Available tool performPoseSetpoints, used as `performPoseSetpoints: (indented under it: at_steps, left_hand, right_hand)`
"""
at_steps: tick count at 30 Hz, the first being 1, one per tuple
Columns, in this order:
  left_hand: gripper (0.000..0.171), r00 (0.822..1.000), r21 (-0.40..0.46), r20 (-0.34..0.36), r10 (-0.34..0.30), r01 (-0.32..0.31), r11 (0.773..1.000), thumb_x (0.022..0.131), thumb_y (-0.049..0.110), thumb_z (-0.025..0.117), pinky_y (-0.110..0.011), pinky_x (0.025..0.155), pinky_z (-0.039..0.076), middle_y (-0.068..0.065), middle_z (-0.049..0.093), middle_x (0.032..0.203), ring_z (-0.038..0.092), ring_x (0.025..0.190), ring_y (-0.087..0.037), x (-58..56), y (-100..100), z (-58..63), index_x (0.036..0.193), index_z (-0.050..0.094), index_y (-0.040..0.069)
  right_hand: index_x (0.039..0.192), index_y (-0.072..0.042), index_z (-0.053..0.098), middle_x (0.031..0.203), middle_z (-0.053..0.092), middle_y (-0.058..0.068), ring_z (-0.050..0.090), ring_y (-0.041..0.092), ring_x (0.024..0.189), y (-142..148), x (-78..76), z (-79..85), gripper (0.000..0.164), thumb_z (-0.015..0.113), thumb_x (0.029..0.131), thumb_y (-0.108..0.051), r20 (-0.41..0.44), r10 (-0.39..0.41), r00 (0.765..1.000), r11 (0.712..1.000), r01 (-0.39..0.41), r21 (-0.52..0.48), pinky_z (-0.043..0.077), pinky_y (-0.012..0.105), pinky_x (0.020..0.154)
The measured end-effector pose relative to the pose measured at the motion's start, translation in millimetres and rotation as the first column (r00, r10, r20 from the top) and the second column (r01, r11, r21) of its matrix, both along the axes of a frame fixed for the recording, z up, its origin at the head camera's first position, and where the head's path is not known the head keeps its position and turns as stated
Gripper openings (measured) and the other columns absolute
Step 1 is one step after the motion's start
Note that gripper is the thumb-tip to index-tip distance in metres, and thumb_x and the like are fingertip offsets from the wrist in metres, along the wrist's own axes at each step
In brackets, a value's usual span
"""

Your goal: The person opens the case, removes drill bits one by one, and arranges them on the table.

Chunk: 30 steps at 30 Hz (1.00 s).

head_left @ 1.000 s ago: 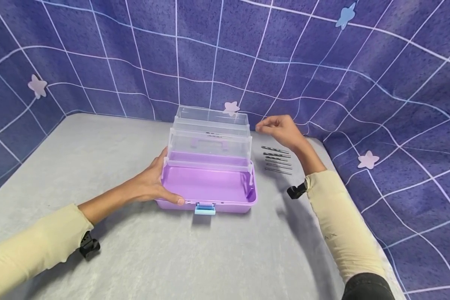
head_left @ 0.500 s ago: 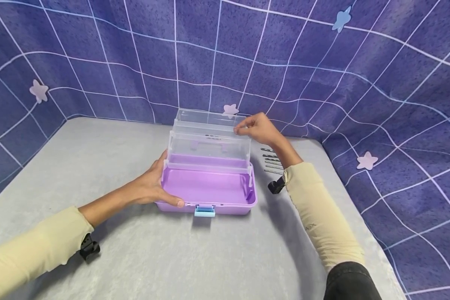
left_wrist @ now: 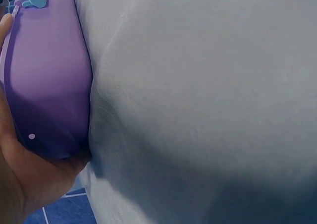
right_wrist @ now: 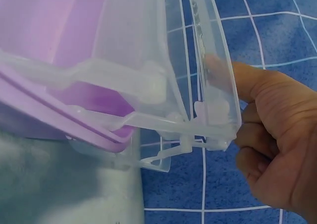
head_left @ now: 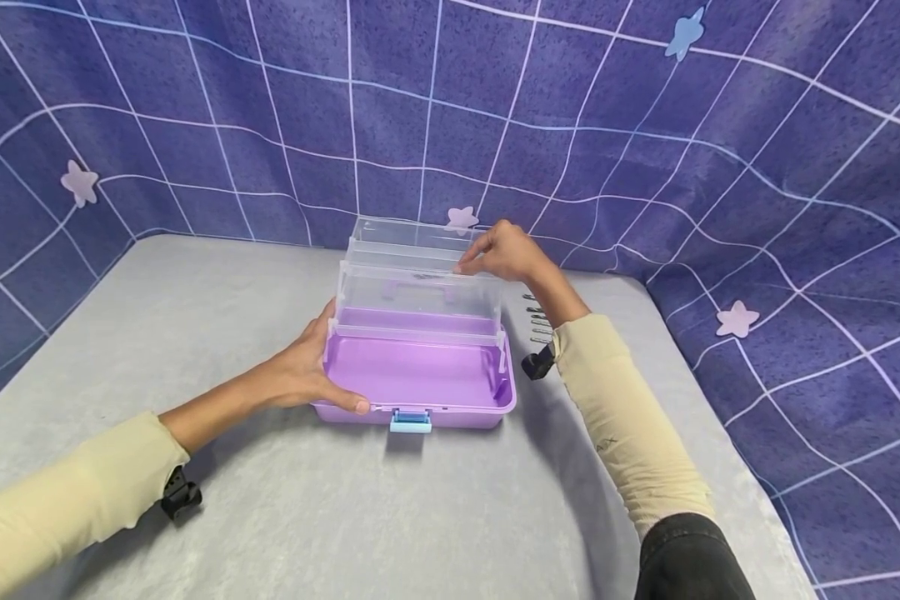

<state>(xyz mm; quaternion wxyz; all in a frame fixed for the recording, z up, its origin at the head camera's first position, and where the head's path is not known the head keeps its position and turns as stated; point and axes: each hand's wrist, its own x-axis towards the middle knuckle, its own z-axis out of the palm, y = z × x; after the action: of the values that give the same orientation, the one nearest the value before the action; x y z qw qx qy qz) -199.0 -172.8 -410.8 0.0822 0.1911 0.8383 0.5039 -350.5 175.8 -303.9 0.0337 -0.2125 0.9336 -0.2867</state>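
Note:
A purple toolbox stands with its clear tiered trays raised at the back. My left hand grips its left end, the thumb over the front rim and the fingers round the side. Over the right part of an upper clear tray, my right hand reaches down, thumb and index finger together at the end of a thin drill bit. The other right fingers are curled in the right wrist view. The tray wall blurs the right fingertips, and several dark drill bits lie beside them.
A row of several drill bits lies on the grey table right of the box, partly covered by the right forearm. A light blue latch hangs at the box front. Behind the table rises a blue grid-patterned cloth.
My right hand has moved left from above the table bits to the upper tray, then slightly further left and down into it. The left hand keeps its hold on the box.

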Motion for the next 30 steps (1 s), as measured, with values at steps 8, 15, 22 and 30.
performPoseSetpoints:
  at_steps: [8,15,22,30]
  left_hand:
    - [0.169,1.000,0.007,-0.027,-0.009,0.009,1.000,0.058,0.028,0.115,-0.074,0.127,0.042,-0.021,0.040,0.167,0.052,0.146,-0.044,-1.2,0,-1.3,0.181,0.000,0.034]
    - [0.169,0.999,0.010,-0.047,-0.022,0.022,1.000,0.058,0.028,0.115,-0.076,0.127,0.040,-0.020,0.044,0.165,0.051,0.146,-0.045,-0.8,-1,-2.2,0.182,0.000,0.034]
    - [0.170,0.999,-0.019,-0.037,-0.004,0.003,1.000,0.058,0.031,0.115,-0.079,0.128,0.036,-0.022,0.040,0.167,0.047,0.148,-0.046,0.7,-1,-0.7,0.182,-0.001,0.034]
    - [0.170,1.000,-0.022,-0.030,-0.002,0.001,1.000,0.058,0.031,0.115,-0.078,0.126,0.039,-0.023,0.038,0.168,0.048,0.148,-0.045,1.2,0,0.3,0.182,-0.003,0.035]
  right_hand:
    - [0.108,-0.009,0.091,0.124,0.086,0.010,0.076,0.028,0.123,3,-4.7,1.1,0.019,0.090,0.097,-0.025,0.040,0.014,0.999,1.000,-0.015,0.023,0.057,0.047,0.113]
    - [0.110,-0.008,0.090,0.130,0.085,0.010,0.074,0.026,0.116,4,-2.5,-2.3,0.018,0.085,0.101,-0.024,0.021,-0.001,1.000,0.999,0.000,0.040,0.058,0.046,0.106]
    - [0.113,-0.013,0.091,0.129,0.085,0.009,0.055,0.014,0.079,6,-0.2,-5.2,0.019,0.087,0.100,-0.027,-0.062,0.032,0.998,0.997,-0.028,0.067,0.050,0.033,0.082]
    - [0.112,-0.012,0.090,0.106,0.087,0.005,0.050,0.009,0.074,11,0.4,-12.0,0.018,0.085,0.101,-0.025,-0.076,0.057,0.995,0.998,-0.056,0.013,0.047,0.029,0.077]
